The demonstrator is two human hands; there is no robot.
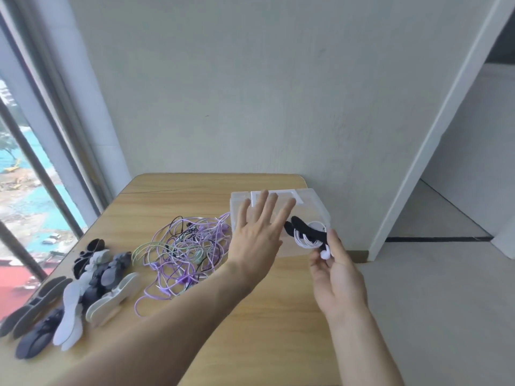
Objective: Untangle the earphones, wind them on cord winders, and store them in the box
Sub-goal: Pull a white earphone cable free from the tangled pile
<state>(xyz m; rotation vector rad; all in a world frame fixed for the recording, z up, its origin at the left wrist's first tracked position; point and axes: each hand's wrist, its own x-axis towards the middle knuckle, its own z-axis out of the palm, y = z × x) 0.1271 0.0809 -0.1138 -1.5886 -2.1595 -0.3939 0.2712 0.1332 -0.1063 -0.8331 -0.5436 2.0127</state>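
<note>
The right hand (338,277) pinches a black cord winder (305,231) wound with white earphones (308,240), long axis running left-right, just before the clear box (315,203). The left hand (257,232) spreads wide over the box, empty; the tangled earphones (186,250) lie left on the bench (267,316).

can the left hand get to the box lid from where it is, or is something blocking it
Probably yes. The left hand is open and spread right in front of the clear box, with nothing between them. The right hand holds the wound black winder off to the side.

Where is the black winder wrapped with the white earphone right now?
Head view, right side: the black winder is pinched in the right hand, in front of the clear box, beside the open left hand.
</note>
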